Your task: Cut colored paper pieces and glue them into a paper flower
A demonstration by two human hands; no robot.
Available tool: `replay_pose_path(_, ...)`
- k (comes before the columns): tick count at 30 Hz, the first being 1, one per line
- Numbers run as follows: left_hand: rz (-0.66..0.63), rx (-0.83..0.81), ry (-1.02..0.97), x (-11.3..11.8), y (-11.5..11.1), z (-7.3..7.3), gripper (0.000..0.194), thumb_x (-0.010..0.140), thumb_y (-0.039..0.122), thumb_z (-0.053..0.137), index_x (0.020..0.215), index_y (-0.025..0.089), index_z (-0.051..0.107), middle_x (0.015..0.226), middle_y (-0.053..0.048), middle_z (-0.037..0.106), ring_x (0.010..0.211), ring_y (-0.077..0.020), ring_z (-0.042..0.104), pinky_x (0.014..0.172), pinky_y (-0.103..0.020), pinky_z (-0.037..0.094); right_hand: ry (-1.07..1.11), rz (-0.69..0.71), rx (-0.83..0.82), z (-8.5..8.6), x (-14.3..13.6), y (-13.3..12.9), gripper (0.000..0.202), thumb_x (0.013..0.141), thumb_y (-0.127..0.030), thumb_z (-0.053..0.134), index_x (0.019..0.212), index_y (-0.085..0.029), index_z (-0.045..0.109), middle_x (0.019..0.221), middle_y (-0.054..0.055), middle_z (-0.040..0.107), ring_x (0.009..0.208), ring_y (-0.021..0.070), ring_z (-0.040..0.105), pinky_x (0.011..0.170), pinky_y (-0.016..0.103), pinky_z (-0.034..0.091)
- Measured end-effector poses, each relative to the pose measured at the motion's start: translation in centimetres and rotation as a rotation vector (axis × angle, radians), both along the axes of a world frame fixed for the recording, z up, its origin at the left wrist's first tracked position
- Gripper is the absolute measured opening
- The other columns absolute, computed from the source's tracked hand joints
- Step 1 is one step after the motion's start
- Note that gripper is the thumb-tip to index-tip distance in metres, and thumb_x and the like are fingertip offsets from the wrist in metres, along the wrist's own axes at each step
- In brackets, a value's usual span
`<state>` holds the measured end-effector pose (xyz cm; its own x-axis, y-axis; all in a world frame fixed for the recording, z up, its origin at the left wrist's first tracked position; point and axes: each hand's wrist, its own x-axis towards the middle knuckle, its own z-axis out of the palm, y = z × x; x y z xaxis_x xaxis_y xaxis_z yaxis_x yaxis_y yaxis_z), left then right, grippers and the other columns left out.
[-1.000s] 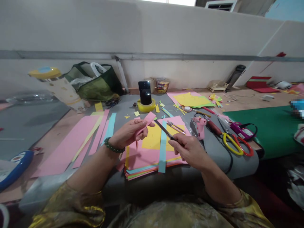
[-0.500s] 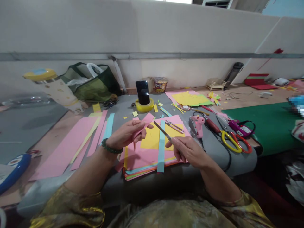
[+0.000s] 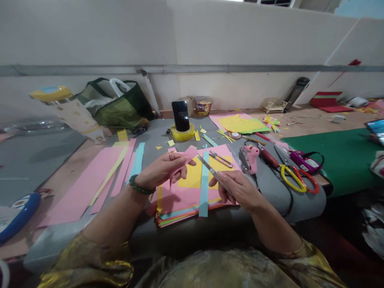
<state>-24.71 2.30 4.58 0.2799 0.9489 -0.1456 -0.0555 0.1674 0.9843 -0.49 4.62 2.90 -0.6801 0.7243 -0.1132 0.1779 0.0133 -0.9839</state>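
Note:
My left hand (image 3: 169, 166) pinches a pink paper strip (image 3: 189, 153), one end pointing right and the rest hanging below the fingers. My right hand (image 3: 237, 187) is closed around a slim, flat metal tool (image 3: 207, 165). Its narrow tip is close to the strip's free end; whether it is a knife or tweezers I cannot tell. Under both hands lies a stack of coloured paper (image 3: 180, 202), pink and yellow on top. A light blue paper strip (image 3: 204, 188) crosses the stack, with a utility knife (image 3: 221, 159) lying to its right.
Pink paper strips (image 3: 78, 180) lie at left. A phone (image 3: 180, 116) stands in a yellow tape roll (image 3: 183, 133) behind the stack. To the right are a pink glue gun (image 3: 251, 158), scissors (image 3: 292, 179) and a purple device (image 3: 304, 161). Paper scraps dot the grey mat.
The metal tool has turned slightly, its blade-like face now looking brighter. The pink strip's free end has shifted slightly right and down. Both hands keep their grips.

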Motion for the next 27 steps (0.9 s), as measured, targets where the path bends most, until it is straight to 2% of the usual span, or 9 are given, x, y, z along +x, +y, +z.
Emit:
replay_pose_path(3,-0.039,0.013,0.062,0.4,-0.1,0.0,0.041,0.077,0.053,0.075,0.076,0.012,0.069,0.053,0.000,0.064,0.036,-0.0052,0.045,0.034,-0.016,0.034,0.007,0.005,-0.027,-0.1,-0.6,0.1,0.055,0.084,-0.070,0.048,0.080,-0.016,0.060,0.044,-0.005,0.053,0.030,0.0051,0.037,0.032,0.017,0.028)
replay_pose_path(9,-0.162,-0.004,0.139,0.8,0.0,-0.1,0.047,0.076,0.059,0.072,0.082,0.012,0.072,0.058,-0.004,0.070,0.037,-0.0075,0.051,0.036,-0.017,0.038,0.048,-0.036,-0.023,-0.1,-1.8,0.1,0.054,0.081,-0.071,0.048,0.075,-0.018,0.057,0.043,-0.007,0.049,0.029,0.0049,0.036,0.029,0.016,0.027)
replay_pose_path(15,-0.161,0.005,0.142,0.6,-0.1,0.1,0.050,0.075,0.062,0.073,0.081,0.012,0.073,0.060,-0.005,0.071,0.037,-0.0077,0.052,0.035,-0.017,0.037,0.030,-0.080,-0.008,-0.7,-0.9,0.1,0.058,0.079,-0.076,0.049,0.070,-0.019,0.054,0.041,-0.008,0.045,0.030,0.0056,0.034,0.029,0.017,0.025)
replay_pose_path(18,-0.090,0.018,0.132,0.2,-0.1,0.4,0.048,0.073,0.060,0.076,0.079,0.012,0.074,0.057,-0.005,0.071,0.037,-0.0081,0.052,0.036,-0.017,0.037,0.020,-0.184,0.024,-0.5,0.4,0.7,0.059,0.078,-0.078,0.050,0.070,-0.020,0.052,0.040,-0.007,0.044,0.029,0.0056,0.030,0.029,0.018,0.024)
replay_pose_path(21,-0.034,0.012,0.137,0.0,0.0,0.4,0.047,0.070,0.059,0.078,0.076,0.013,0.074,0.062,-0.007,0.073,0.042,-0.0097,0.058,0.037,-0.017,0.038,0.081,-0.297,0.117,-0.1,0.9,1.3,0.059,0.075,-0.081,0.052,0.069,-0.022,0.049,0.042,-0.007,0.041,0.033,0.0065,0.030,0.031,0.020,0.025)
replay_pose_path(23,-0.041,0.010,0.162,0.1,0.1,0.1,0.047,0.069,0.059,0.079,0.074,0.013,0.074,0.068,-0.009,0.075,0.047,-0.0114,0.062,0.037,-0.016,0.037,0.122,-0.342,0.224,0.3,0.3,1.6,0.058,0.068,-0.079,0.062,0.068,-0.022,0.049,0.046,-0.007,0.040,0.039,0.0072,0.032,0.036,0.021,0.028)
replay_pose_path(25,-0.061,0.015,0.201,0.5,0.1,-0.2,0.046,0.070,0.058,0.079,0.074,0.013,0.074,0.073,-0.010,0.077,0.051,-0.0132,0.066,0.036,-0.016,0.034,0.102,-0.358,0.330,0.5,-0.9,1.6,0.054,0.062,-0.071,0.074,0.069,-0.021,0.054,0.052,-0.006,0.043,0.047,0.0084,0.036,0.043,0.023,0.034)
replay_pose_path(27,-0.074,0.015,0.234,0.9,0.2,-0.5,0.045,0.070,0.057,0.079,0.076,0.013,0.075,0.076,-0.011,0.077,0.054,-0.0147,0.068,0.035,-0.016,0.033,0.042,-0.345,0.418,0.6,-2.2,1.7,0.046,0.064,-0.062,0.077,0.071,-0.020,0.059,0.056,-0.004,0.048,0.053,0.0103,0.042,0.050,0.025,0.038)
